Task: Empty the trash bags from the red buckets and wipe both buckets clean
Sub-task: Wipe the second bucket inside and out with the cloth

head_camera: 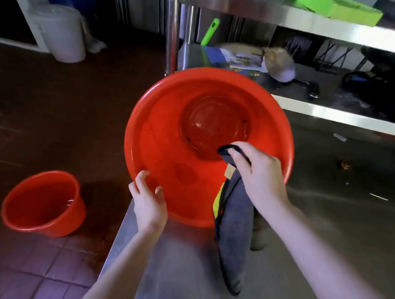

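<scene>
Tilted bucket (164, 138), red, sits on the steel table (179, 276), mouth turned toward the person, no bag inside, a few dark specks on its bottom. Left hand (148, 197) grips the near-left rim: thumb inside, fingers (142, 177) curled over the outer edge. Right hand (257, 171) reaches over the near-right rim, fingers closed around a dark grey cloth (233, 232), its top fold bunched at the fingertips against the inner wall, just short of the bottom. The rest of the cloth hangs below the right palm, over the rim and down onto the table; a yellow patch shows on its left edge.

Second bucket (42, 228), also red, stands upright on the tiled floor (35, 280), well to the left of the left fingers and apart from the table, some liquid glinting inside. Far beyond the left fingers, a white bin (64, 34) by the back wall. Beyond the tilted bucket, a steel shelf (328, 112) holds clutter: a green handle (210, 31), papers, a pale rounded object (280, 67), blurred. A green box (339, 6) lies on the upper level. Right of the right fingers, a small brown scrap (344, 164) lies on the table.
</scene>
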The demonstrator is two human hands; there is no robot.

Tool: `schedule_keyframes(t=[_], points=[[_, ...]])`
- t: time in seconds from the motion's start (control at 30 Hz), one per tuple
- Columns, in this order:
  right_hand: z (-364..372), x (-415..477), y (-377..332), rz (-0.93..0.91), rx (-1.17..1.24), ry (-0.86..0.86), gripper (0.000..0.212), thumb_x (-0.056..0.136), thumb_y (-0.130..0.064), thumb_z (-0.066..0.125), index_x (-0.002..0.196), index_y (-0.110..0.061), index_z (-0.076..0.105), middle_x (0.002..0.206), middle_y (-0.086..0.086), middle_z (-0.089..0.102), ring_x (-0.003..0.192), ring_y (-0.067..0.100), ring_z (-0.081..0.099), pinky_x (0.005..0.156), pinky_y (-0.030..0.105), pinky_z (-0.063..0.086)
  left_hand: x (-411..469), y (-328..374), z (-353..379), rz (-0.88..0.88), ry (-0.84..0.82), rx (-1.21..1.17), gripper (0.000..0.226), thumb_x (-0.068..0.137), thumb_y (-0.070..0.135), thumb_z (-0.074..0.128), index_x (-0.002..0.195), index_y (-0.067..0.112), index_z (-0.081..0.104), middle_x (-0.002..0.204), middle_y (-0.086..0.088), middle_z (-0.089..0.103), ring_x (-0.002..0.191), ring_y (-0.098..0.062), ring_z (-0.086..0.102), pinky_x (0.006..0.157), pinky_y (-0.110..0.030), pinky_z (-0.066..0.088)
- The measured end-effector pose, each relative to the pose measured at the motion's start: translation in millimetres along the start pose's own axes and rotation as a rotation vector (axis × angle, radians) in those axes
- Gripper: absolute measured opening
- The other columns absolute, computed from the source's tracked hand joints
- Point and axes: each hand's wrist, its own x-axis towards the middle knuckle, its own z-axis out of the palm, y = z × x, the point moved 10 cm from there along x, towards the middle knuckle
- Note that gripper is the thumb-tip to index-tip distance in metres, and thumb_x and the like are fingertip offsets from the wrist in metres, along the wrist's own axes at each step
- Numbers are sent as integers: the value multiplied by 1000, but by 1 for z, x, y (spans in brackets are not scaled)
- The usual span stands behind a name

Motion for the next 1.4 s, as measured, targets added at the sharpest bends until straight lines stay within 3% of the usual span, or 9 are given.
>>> schedule_keyframes(t=[0.1,0.2,0.37,0.5,0.7,0.9,1.0,1.17,1.4], points=[[41,19,-1,35,-31,26,20,98,-26,54,111,-20,68,98,-6,73,88,15,67,75,31,52,17,-13,15,-32,-6,-4,40,96,11,54,122,34,34,127,-4,39,67,-8,50,71,-32,39],[81,32,25,194,4,55,30,97,-26,55,126,-18,62,122,0,67,112,19,62,93,28,47,28,-32,29,-55,-49,-38,39,94,10,55,122,29,36,128,-5,41,72,-12,47,75,-30,37],[183,-10,67,370,-225,-387,62,97,-45,46,152,-24,25,161,5,15,144,24,24,116,33,22,43,-56,47,-38,-100,-66,40,91,6,58,122,22,39,126,1,44,82,12,31,76,-12,25],[228,-61,82,320,-576,-606,59,98,-46,38,149,-17,34,161,6,19,146,20,21,119,31,14,57,-74,60,-50,-153,-88,40,91,10,59,121,25,37,123,9,42,97,6,35,81,-10,24],[262,-67,100,352,-632,-679,67,99,-53,28,154,-16,17,163,9,-3,149,22,9,120,32,6,55,-76,72,24,-283,-87,41,91,8,60,122,24,39,121,9,45,106,-9,48,85,-18,33],[244,-50,118,317,-726,-565,47,95,-42,51,139,-24,50,160,8,16,147,28,15,119,42,11,70,-51,40,295,-190,154,40,86,2,63,123,17,57,116,-11,53,102,-30,52,90,-42,48],[246,-43,114,253,-791,-545,44,96,-31,51,139,-25,51,154,7,30,143,30,26,117,44,18,88,-44,29,325,-152,126,51,90,2,59,137,22,49,128,-9,37,104,-26,55,88,-32,47],[243,-34,136,289,-861,-569,48,99,-24,31,145,-29,39,148,5,34,138,30,26,114,44,18,88,-42,41,271,-200,133,54,86,12,66,129,37,44,103,9,37,66,-6,61,69,-35,56],[211,-72,168,305,-766,-619,64,99,-45,33,155,-25,8,163,5,6,149,20,9,119,43,4,45,-53,91,202,-284,122,56,77,13,75,109,38,36,112,5,50,64,0,56,67,-30,47]])
